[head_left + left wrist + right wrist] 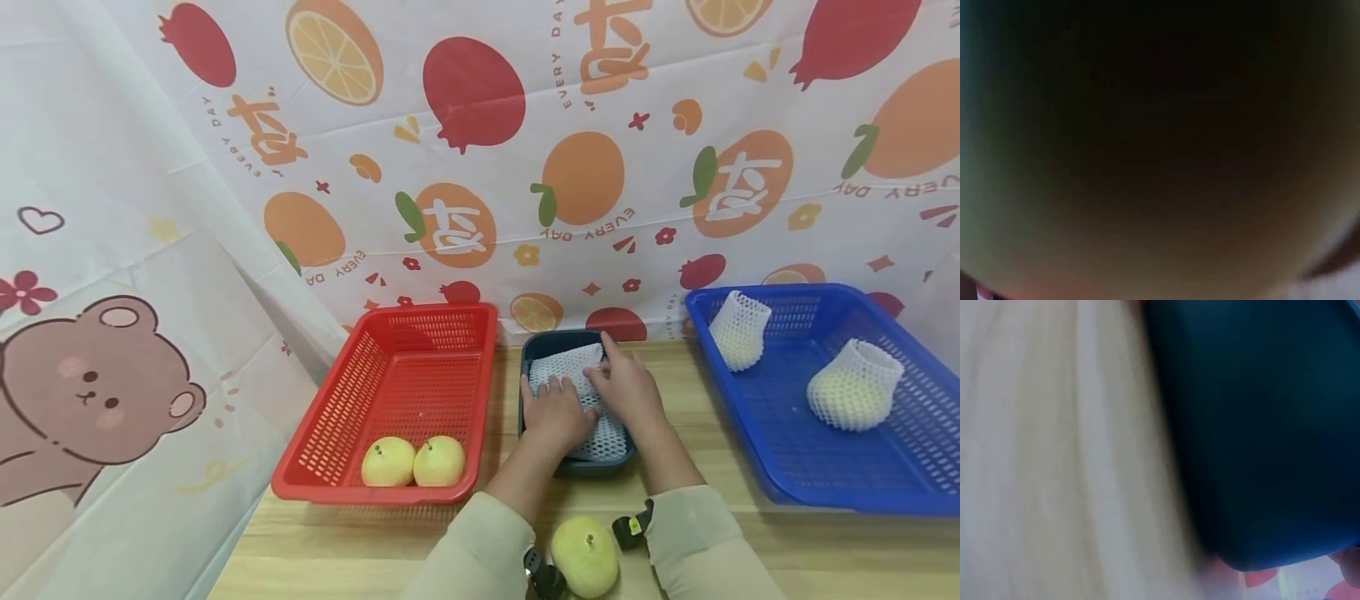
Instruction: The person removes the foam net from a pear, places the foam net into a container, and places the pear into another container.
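In the head view, a small dark container (592, 468) holds white foam net sleeves (602, 440). The left hand (557, 415) lies over the sleeves, its fingers spread and touching them. At the container's right side is the right hand (628, 390), one finger at the far rim and the thumb over the sleeves. A yellow pear (585, 557) lies on the table between the two wrists. A blurred dark shape fills most of the left wrist view. The container's dark wall (1260, 437) fills the right of the right wrist view.
To the left stands a red basket (481, 400) with two pears (439, 461) near its front. On the right, a blue basket (757, 454) holds two net-wrapped pears (851, 400). A fruit-printed cloth (480, 167) hangs behind the wooden table (337, 542).
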The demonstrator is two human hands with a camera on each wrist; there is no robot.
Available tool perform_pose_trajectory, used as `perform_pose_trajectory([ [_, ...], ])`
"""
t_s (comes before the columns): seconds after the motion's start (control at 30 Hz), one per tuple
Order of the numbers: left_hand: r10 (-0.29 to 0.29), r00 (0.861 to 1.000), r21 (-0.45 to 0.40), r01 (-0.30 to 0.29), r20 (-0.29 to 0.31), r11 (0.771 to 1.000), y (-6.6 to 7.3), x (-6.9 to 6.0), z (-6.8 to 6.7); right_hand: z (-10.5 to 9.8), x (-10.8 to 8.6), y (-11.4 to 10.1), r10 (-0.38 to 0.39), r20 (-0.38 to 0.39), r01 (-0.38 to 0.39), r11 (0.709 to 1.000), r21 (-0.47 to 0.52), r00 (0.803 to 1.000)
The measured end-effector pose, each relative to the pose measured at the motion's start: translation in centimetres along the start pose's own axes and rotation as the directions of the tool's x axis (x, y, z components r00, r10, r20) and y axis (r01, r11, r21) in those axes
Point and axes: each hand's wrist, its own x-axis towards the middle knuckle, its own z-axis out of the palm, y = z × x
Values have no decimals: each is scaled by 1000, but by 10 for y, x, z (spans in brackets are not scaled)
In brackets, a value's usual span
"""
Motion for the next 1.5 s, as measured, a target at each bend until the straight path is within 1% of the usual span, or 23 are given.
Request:
perform_pose_trajectory([
  [0.1,-10,1000,20,10,10,1000,0,1,1,-1,-3,-3,-70,-100,69,998,-4,993],
  [0.17,-11,1000,27,10,9,1000,-1,1,2,-2,-4,-4,-150,-172,148,989,-24,974],
  [0.23,-9,1000,34,8,7,999,-2,1,2,-3,-5,-5,-235,-194,228,972,-62,952],
  [0.3,-3,1000,43,3,3,999,-3,0,2,-4,-5,-6,-292,-134,280,955,-102,947],
  [0.37,4,1000,54,-4,-6,999,-5,-1,2,-4,-4,-6,-302,-29,296,947,-126,953],
  [0.47,24,999,71,-21,-31,997,-7,-3,3,0,-3,-5,-260,137,281,946,-163,956],
  [0.53,43,997,67,-39,-61,997,-8,-6,3,3,-2,-5,-228,210,267,947,-179,951],
  [0.6,72,993,43,-68,-96,997,-9,-10,3,6,-3,-4,-202,246,252,948,-192,948],
  [0.7,116,984,-14,-119,-134,993,-9,-17,1,8,-3,-2,-175,257,228,953,-197,951],
  [0.83,164,976,-97,-178,-140,979,-11,-30,-4,8,-5,1,-148,262,200,962,-185,954],
  [0.9,183,972,-178,-208,-147,962,-14,-37,-8,8,-7,3,-134,272,187,966,-180,953],
  [0.97,203,963,-294,-249,-178,923,-18,-45,-10,9,-9,3,-125,280,179,968,-177,952],
  [1.0,209,957,-370,-271,-200,889,-20,-50,-12,9,-9,3,-124,284,179,968,-177,951],
  [1.07,211,949,-521,-305,-234,797,-24,-60,-15,9,-9,2,-119,288,175,968,-178,950],
  [1.1,216,944,-589,-325,-249,740,-27,-66,-16,9,-9,2,-117,289,172,969,-175,950],
  [1.13,221,939,-645,-341,-263,684,-30,-71,-17,8,-9,2,-113,291,167,971,-169,950],
  [1.2,240,928,-721,-373,-285,584,-36,-82,-18,8,-10,1,-105,291,155,976,-154,951],
  [1.27,281,913,-763,-402,-295,507,-44,-93,-18,6,-10,1,-116,273,160,977,-142,955],
  [1.3,304,904,-776,-417,-300,474,-48,-97,-17,5,-11,1,-129,260,169,976,-138,957],
  [1.37,358,882,-788,-446,-306,424,-56,-104,-15,4,-12,1,-158,217,192,970,-147,963],
  [1.4,391,869,-791,-458,-304,405,-59,-108,-14,3,-12,0,-172,191,202,967,-154,966],
  [1.43,422,858,-794,-465,-294,392,-63,-111,-12,3,-13,0,-185,168,212,964,-158,968],
  [1.5,484,831,-791,-480,-273,379,-70,-116,-9,2,-15,-2,-209,127,228,961,-159,970],
])
